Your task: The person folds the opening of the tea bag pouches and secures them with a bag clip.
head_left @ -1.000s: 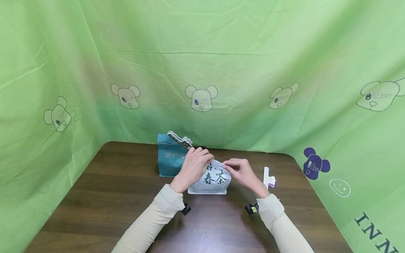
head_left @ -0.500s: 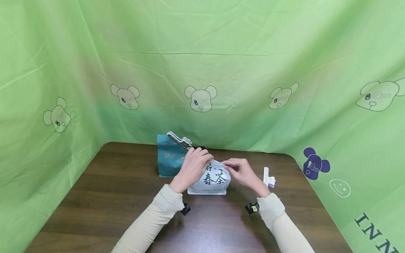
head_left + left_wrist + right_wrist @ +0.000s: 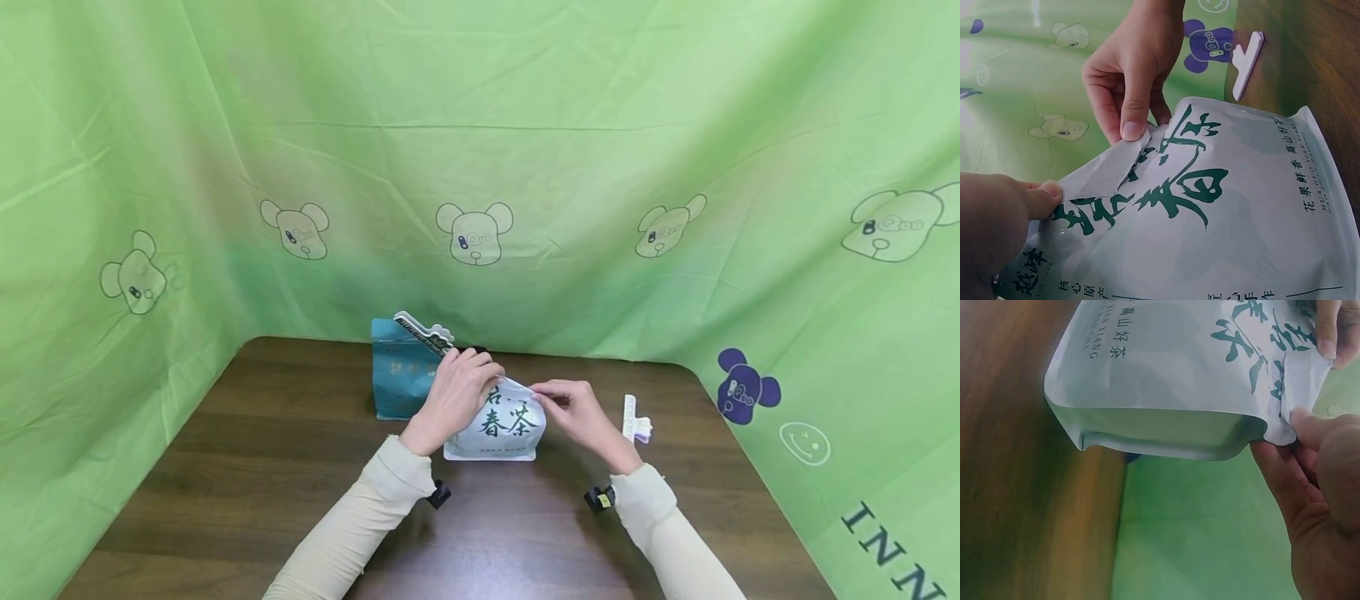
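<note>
A white tea bag with green lettering stands on the wooden table, its top edge folded down toward the front. My left hand pinches the left part of that fold, with the thumb on the front face. At the other end, my right hand pinches the fold's right corner between thumb and fingers. The folded flap shows as a plain white strip between both thumbs in the left wrist view. From the right wrist side, the bag's green side gusset is visible.
Behind my left hand stands a teal bag, with a dark-and-white sealing clip slanting across its top. A white sealing clip with a purple-tinged handle lies right of my right hand. Green cloth hangs behind the table.
My right hand has shifted very slightly at the fold's right corner. Otherwise both hands keep their grip and the bag stays in place.
</note>
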The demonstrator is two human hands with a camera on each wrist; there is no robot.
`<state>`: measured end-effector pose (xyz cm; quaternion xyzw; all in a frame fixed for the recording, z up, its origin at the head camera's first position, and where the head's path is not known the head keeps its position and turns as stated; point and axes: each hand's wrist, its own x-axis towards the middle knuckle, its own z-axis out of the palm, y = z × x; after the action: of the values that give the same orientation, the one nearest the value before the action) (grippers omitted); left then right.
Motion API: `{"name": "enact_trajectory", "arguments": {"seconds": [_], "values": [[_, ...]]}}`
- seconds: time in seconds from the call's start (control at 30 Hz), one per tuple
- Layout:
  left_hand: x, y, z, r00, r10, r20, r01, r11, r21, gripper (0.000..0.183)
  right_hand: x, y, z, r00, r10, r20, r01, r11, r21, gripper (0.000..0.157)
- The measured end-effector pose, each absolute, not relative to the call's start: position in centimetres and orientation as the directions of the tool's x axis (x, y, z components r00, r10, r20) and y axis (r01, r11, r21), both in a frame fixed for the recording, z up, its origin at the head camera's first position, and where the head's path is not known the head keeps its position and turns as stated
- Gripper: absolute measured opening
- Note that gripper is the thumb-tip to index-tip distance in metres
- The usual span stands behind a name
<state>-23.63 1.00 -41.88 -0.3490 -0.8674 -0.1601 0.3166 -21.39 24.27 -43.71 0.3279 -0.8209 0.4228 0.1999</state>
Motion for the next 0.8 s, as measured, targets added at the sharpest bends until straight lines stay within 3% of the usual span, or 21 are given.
{"name": "enact_trajectory", "arguments": {"seconds": [0.5, 0.8], "values": [[-23.5, 1.0, -41.9, -0.566, 0.501, 0.655, 0.702, 0.710, 0.063, 0.012, -21.2, 24.1, -42.8, -0.653, -0.444, 0.614, -0.756, 0.426, -0.497, 0.029], [-23.7, 1.0, -41.8, -0.563, 0.495, 0.662, 0.700, 0.711, 0.063, 0.011, -21.2, 24.4, -42.7, -0.643, -0.439, 0.628, -0.764, 0.422, -0.487, 0.029]]}}
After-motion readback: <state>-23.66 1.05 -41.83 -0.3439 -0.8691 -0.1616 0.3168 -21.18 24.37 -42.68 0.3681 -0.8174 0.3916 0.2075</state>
